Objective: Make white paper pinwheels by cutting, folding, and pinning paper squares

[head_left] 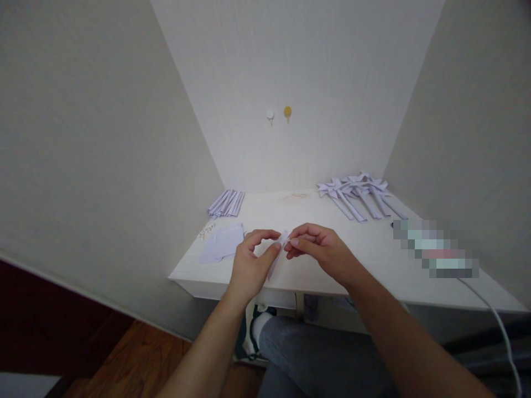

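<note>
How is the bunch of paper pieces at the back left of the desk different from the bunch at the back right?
The back-left bundle is plain folded strips, straight and narrow, packed side by side; the back-right pile has strips with bow-like or pinwheel-like folds at one end. The left bundle is compact and tidy, while the right pile is wider and fanned out, pieces overlapping. Both look like the same pale lavender-white paper and lie on the white desk.
</note>
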Available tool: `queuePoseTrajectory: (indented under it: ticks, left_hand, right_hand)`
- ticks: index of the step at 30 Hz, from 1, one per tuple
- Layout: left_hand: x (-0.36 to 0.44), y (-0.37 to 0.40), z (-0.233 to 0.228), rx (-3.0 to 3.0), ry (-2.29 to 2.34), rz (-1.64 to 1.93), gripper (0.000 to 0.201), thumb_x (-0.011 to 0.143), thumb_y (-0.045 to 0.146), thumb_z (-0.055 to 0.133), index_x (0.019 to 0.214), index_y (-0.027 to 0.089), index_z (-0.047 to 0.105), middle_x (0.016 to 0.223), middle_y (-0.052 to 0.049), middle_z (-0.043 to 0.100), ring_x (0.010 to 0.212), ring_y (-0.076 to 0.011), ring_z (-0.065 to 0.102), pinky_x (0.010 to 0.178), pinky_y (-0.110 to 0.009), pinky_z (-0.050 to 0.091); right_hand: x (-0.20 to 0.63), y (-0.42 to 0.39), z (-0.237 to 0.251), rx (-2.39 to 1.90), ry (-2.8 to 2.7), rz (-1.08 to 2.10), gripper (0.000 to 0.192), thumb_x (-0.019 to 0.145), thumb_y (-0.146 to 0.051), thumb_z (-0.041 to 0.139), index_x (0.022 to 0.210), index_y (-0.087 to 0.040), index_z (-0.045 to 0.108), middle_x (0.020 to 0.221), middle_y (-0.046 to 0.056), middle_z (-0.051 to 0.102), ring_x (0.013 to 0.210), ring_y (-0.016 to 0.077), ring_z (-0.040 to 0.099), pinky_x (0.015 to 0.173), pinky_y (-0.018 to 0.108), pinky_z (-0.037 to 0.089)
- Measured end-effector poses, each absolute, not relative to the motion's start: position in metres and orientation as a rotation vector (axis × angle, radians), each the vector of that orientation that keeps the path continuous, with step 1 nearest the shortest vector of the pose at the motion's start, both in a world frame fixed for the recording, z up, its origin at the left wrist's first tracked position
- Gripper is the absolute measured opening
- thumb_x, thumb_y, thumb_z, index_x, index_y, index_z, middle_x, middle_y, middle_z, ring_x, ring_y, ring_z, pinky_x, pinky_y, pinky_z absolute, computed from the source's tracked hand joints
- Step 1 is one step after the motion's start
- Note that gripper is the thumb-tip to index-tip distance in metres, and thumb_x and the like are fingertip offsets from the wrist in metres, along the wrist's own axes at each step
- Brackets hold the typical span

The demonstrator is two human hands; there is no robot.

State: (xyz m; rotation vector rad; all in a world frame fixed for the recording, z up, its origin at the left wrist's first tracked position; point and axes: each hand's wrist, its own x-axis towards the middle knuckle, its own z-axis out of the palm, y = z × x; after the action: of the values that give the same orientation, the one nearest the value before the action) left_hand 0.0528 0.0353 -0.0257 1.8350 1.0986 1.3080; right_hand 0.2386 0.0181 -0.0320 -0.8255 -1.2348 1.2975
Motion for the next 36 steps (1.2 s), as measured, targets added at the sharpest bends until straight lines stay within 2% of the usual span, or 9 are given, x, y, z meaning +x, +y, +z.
queuePoseTrajectory:
  ticks: [12,16,21,26,31,36]
  left_hand:
    - [0.048,0.059,-0.067,2.103,0.929,1.39,0.023,0.083,0.013,0.069,0.099,0.025,0.08,0.103,-0.008,0.077,0.104,-0.0251,0.068,0.096,-0.041,0.052]
    - [0.045,0.06,-0.067,2.154,0.884,1.432,0.02,0.087,0.016,0.068,0.101,0.025,0.079,0.103,-0.009,0.077,0.102,-0.0245,0.067,0.094,-0.04,0.052]
    - [0.044,0.057,-0.062,2.225,0.945,1.464,0.014,0.09,0.019,0.065,0.093,0.024,0.078,0.093,-0.008,0.077,0.092,-0.0235,0.067,0.088,-0.039,0.052]
    - [0.046,0.051,-0.048,2.185,1.073,1.558,0.011,0.09,0.019,0.065,0.085,0.023,0.074,0.086,-0.005,0.076,0.086,-0.0221,0.067,0.084,-0.037,0.051]
    - [0.05,0.037,-0.023,2.235,1.101,1.562,0.011,0.09,0.017,0.066,0.084,0.024,0.073,0.083,-0.003,0.075,0.083,-0.0212,0.066,0.081,-0.035,0.049]
    - [0.056,0.017,-0.002,2.205,1.087,1.597,0.013,0.082,0.012,0.071,0.081,0.024,0.075,0.08,-0.002,0.076,0.079,-0.0211,0.067,0.079,-0.035,0.05]
  right_hand:
    - [0.235,0.038,-0.058,-0.839,-1.2,1.41,0.029,0.079,-0.043,0.085,0.087,-0.018,0.071,0.078,0.002,0.078,0.074,0.016,0.074,0.08,0.035,0.057]
    - [0.23,0.039,-0.059,-0.772,-1.152,1.473,0.026,0.08,-0.04,0.085,0.089,-0.019,0.071,0.078,0.0,0.078,0.073,0.0151,0.073,0.08,0.034,0.059]
    - [0.225,0.037,-0.056,-0.752,-1.189,1.461,0.027,0.081,-0.04,0.085,0.088,-0.019,0.071,0.078,0.001,0.077,0.072,0.0163,0.073,0.079,0.036,0.059]
    - [0.227,0.025,-0.039,-0.802,-1.275,1.238,0.025,0.085,-0.039,0.081,0.096,-0.02,0.069,0.077,0.001,0.078,0.071,0.0168,0.074,0.075,0.034,0.058]
    - [0.221,-0.014,-0.004,-0.83,-1.293,0.994,0.01,0.093,-0.028,0.073,0.1,-0.022,0.067,0.077,0.001,0.078,0.074,0.0167,0.074,0.073,0.031,0.059]
    - [0.209,-0.042,0.01,-0.979,-1.377,0.775,0.005,0.094,-0.024,0.071,0.099,-0.025,0.069,0.085,0.001,0.078,0.074,0.0174,0.074,0.067,0.029,0.059]
